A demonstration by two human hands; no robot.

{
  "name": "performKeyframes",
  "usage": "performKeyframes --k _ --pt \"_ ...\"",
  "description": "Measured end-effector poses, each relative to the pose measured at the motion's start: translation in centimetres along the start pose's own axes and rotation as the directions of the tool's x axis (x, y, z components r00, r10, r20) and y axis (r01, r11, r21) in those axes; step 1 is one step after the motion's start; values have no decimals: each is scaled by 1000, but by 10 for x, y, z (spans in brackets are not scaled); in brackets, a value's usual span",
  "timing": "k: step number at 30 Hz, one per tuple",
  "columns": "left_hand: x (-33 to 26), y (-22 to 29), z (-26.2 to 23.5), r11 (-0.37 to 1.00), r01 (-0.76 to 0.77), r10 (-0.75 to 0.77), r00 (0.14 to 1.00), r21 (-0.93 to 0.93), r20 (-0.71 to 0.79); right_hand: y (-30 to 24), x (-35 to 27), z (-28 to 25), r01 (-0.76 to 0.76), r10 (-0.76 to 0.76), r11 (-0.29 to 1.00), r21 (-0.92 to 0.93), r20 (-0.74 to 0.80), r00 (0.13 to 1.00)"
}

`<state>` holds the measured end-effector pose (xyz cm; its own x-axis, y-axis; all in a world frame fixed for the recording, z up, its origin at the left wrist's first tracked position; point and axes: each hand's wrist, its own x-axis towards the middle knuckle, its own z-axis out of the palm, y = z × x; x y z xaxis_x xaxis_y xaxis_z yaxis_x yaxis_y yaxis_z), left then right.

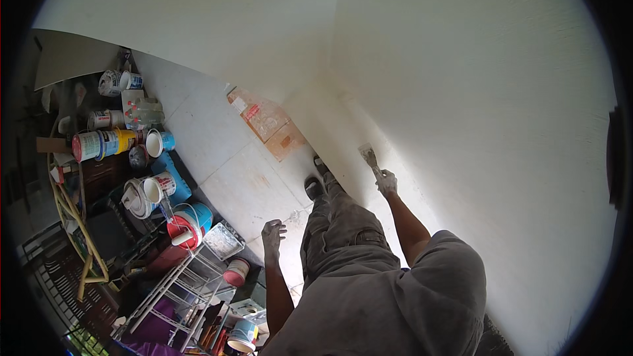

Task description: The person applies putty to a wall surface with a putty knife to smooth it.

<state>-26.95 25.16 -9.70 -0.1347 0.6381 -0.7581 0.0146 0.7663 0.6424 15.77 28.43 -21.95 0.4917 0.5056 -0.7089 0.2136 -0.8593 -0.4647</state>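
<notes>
My right hand (386, 183) is closed round the handle of a putty knife (368, 155), its broad blade pointing away from me, close to the pale wall (501, 118) on the right. Whitish smears cover the fingers and the tool. Whether the blade touches the wall, I cannot tell. My left hand (273, 232) hangs at my left side over the tiled floor, dusty white, its fingers loosely bent and apart with nothing in them.
Flattened cardboard (267, 122) lies on the floor (244, 184) by my feet. To the left stand paint buckets (109, 144), plastic bottles (145, 113), a red-lidded bucket (188, 227) and a white wire rack (178, 303). Two walls meet in a corner ahead.
</notes>
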Motion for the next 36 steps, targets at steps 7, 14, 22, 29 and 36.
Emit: performKeyframes --k 7,14,22,29,36 --pt "-25 -8 -3 991 132 -132 987 -2 -90 -65 22 35 29 -34 999 36 115 993" --pt "0 -12 9 993 65 -67 998 103 10 -200 74 46 187 -204 973 136 122 971" --pt "4 -7 -7 998 -6 1 998 70 68 -40 -20 17 131 -148 980 149 107 983" --pt "-6 -28 -30 999 35 -32 996 -35 77 120 -117 12 -60 53 996 65 96 994" --pt "-13 -41 -46 997 2 -10 994 76 111 -35 4 79 203 -211 977 69 158 965"
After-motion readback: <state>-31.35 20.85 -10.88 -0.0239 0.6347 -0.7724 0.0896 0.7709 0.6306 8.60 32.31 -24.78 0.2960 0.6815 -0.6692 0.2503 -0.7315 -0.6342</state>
